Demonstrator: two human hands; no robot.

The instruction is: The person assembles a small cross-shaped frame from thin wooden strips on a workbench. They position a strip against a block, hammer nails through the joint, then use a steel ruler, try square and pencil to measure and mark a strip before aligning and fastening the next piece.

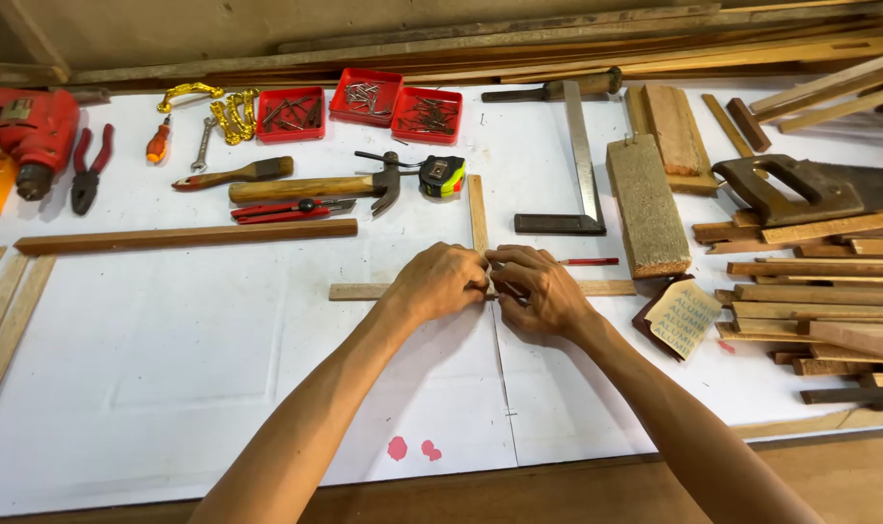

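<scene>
My left hand and right hand close, fingers curled, on the thin horizontal wooden strip. Its long axis runs left-right; the upright wooden strip meets it between my hands.

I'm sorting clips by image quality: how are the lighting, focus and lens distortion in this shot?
Head view: even, soft light on the white tabletop, no harsh glare; only faint shadows under the left hand and right hand; both hands and the thin wooden strip look sharp; the wide lens bows the stacked planks along the top edge.
</scene>
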